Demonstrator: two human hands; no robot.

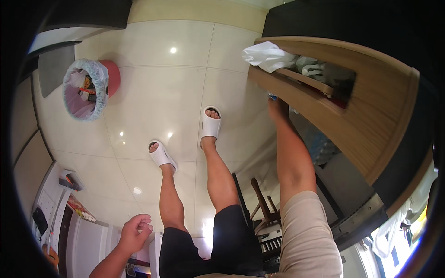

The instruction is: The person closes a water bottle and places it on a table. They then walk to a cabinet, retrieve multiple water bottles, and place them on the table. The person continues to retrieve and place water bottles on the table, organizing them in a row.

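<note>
My right hand (280,109) reaches down beside a pulled-out wooden drawer (379,114). A small blue-and-white item (272,96) shows at its fingertips; most of it is hidden by the hand. Inside the drawer lie crumpled pale plastic bags (311,67), and a white plastic bag (267,57) hangs over the far edge. My left hand (135,234) hovers low on the left, fingers loosely curled and thumb apart, with nothing in it.
A red bin (113,78) with a plastic liner and rubbish stands at the left on the tiled floor (156,93). My feet wear white slides (211,127). A wooden chair (264,205) lies behind my right arm. Bluish clear plastic (321,144) shows below the drawer.
</note>
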